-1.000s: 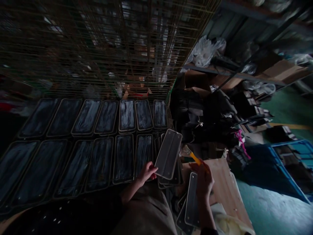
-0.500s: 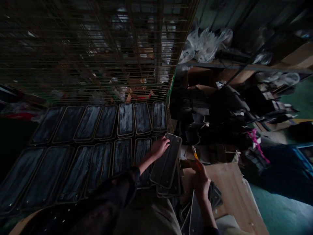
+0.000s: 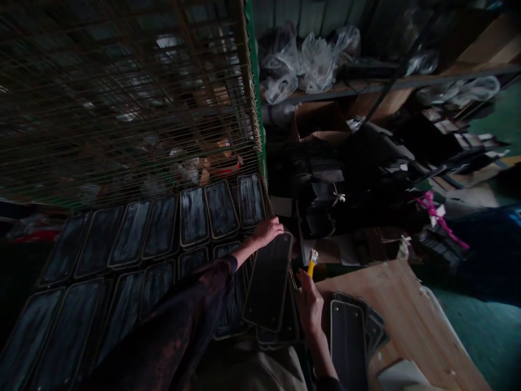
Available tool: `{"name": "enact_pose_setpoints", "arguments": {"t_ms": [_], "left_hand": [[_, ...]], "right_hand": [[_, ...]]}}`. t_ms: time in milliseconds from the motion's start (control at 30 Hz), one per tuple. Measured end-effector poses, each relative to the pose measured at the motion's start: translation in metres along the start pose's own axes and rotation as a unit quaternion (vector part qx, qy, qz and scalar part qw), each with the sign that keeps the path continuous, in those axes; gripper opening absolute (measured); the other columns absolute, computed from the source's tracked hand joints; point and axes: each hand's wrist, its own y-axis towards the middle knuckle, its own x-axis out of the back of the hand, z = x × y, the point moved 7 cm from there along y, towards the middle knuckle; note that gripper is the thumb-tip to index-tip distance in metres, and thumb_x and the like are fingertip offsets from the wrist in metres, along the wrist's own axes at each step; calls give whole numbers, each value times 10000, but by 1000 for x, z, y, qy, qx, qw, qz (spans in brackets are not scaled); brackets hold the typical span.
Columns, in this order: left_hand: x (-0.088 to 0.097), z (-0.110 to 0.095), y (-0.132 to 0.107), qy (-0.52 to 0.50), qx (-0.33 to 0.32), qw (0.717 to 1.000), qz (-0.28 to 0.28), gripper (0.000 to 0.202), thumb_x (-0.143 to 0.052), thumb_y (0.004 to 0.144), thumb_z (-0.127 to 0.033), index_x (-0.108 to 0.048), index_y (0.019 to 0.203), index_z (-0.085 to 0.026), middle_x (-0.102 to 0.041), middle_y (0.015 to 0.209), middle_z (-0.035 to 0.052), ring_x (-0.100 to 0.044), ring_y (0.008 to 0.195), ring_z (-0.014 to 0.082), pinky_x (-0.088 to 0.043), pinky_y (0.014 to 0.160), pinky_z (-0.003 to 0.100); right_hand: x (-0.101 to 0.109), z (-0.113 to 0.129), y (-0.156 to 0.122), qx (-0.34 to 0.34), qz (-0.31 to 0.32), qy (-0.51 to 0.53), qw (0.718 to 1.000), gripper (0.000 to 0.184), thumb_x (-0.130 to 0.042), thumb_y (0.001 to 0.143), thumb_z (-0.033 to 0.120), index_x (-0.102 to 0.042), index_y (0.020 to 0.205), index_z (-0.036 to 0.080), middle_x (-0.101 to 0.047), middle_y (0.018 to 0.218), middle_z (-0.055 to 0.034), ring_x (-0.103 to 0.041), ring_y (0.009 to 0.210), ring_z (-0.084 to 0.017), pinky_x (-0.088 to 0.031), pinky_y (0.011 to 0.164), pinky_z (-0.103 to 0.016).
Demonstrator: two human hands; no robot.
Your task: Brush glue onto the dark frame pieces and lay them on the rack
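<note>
My left hand (image 3: 268, 230) is closed on the top edge of a dark rectangular panel (image 3: 268, 285) with rounded corners, a pale rim and small studs near its corners. It overlaps another dark panel (image 3: 288, 320) beneath it. Just to the right, my right hand (image 3: 311, 307) grips a brush (image 3: 311, 264) by its yellow handle, pale tip pointing up. The brush stands apart from the panel. Left of my hands lie rows of similar panels with whitish streaks, among them a streaked panel (image 3: 194, 216) in the back row.
A wire-mesh rack (image 3: 163, 108) rises behind the rows, with a green post (image 3: 256, 81) at its edge. On the right, a wooden board (image 3: 411, 304) carries a few more dark panels (image 3: 349, 342). Behind it are a cardboard box (image 3: 319, 119), dark bundles and plastic bags (image 3: 317, 62) on a shelf.
The view has shifted to the right. My left hand has moved to the top edge of the panel. My right hand with the brush has come closer to the panel.
</note>
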Motion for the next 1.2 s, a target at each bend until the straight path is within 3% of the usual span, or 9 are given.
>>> {"name": "enact_pose_setpoints", "arguments": {"t_ms": [333, 500, 633, 733, 800, 900, 1033, 1200], "left_hand": [[-6, 8, 13, -47, 29, 998, 6, 134, -565, 887, -256, -653, 826, -177, -649, 861, 31, -599, 751, 141, -431, 703, 241], [-6, 14, 18, -86, 53, 995, 25, 94, -579, 850, -232, -634, 798, -177, -664, 754, 12, -595, 690, 131, -443, 688, 238], [-15, 25, 21, -234, 119, 964, 43, 110, -533, 865, -226, -601, 810, -160, -674, 718, 6, -621, 646, 113, -468, 634, 219], [-14, 36, 27, -296, 159, 942, 17, 132, -530, 879, -252, -593, 828, -148, -664, 707, 13, -622, 612, 113, -462, 585, 210], [-4, 43, 35, -249, 158, 955, -19, 157, -541, 886, -282, -608, 824, -154, -649, 682, 7, -608, 602, 118, -451, 594, 219], [15, 46, 47, -106, 100, 988, -41, 162, -541, 892, -259, -635, 796, -169, -661, 745, 26, -612, 694, 142, -438, 674, 247], [19, 43, 58, 37, 29, 999, 22, 214, -469, 910, -192, -656, 807, -171, -655, 862, 70, -599, 768, 173, -417, 714, 276], [12, 38, 65, 98, 5, 991, 86, 189, -491, 878, -160, -647, 770, -159, -621, 782, 72, -569, 709, 187, -405, 669, 293]], "right_hand": [[-22, -16, -1, -28, -46, -19, 998, 391, -347, 957, 260, -572, 1276, 239, -659, 1219, -70, -642, 1093, -203, -536, 911, -347], [-33, -14, -2, -26, -27, -51, 998, 396, -334, 957, 255, -548, 1289, 232, -655, 1196, -76, -665, 1008, -204, -550, 752, -303], [-36, -11, 0, -31, -33, -63, 997, 374, -337, 967, 293, -566, 1253, 217, -659, 1167, -84, -666, 972, -216, -537, 710, -304], [-36, -12, 1, -36, -29, -51, 998, 370, -340, 970, 294, -553, 1264, 221, -657, 1161, -80, -660, 986, -214, -532, 738, -305], [-37, -15, 0, -39, -22, -41, 998, 378, -340, 970, 287, -531, 1291, 228, -648, 1178, -76, -651, 1016, -212, -531, 767, -308], [-38, -19, -2, -39, -16, -23, 999, 394, -334, 962, 262, -507, 1316, 242, -632, 1216, -72, -632, 1071, -212, -530, 808, -319], [-38, -22, -3, -45, -26, -7, 999, 418, -341, 935, 227, -505, 1318, 261, -626, 1233, -68, -631, 1077, -216, -531, 841, -350], [-37, -23, -2, -63, -26, 7, 998, 416, -361, 926, 233, -512, 1311, 269, -627, 1248, -64, -636, 1078, -218, -524, 871, -360]]}}
